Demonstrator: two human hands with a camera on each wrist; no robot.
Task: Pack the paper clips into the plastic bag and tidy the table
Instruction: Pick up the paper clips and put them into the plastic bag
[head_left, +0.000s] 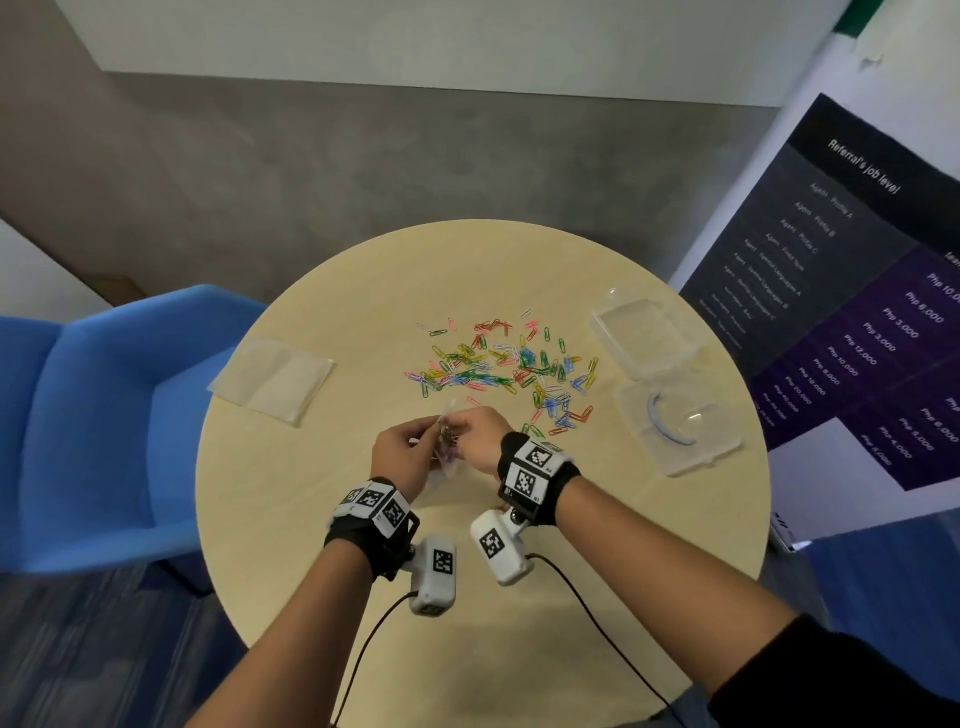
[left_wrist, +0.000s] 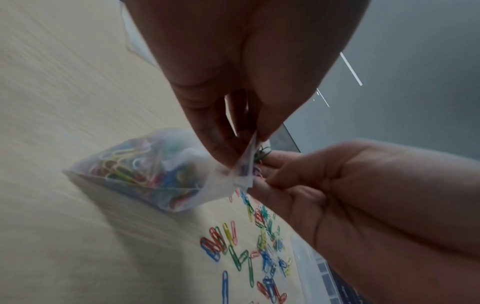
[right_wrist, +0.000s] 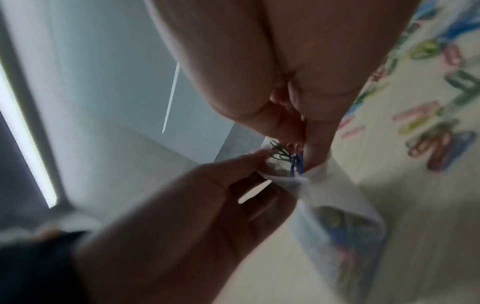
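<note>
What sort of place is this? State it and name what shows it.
Probably an office break-out or meeting corner: a small round table, a blue upholstered chair beside it, and a staff referral poster listing job levels and peso amounts.

Loose paper clips lay beyond the grip, spare bags far left, open case right

Round table, loose paper clips, apparently spare bags

Head view looks down on the table; both close, somewhat blurred wrist views share the bag.
</note>
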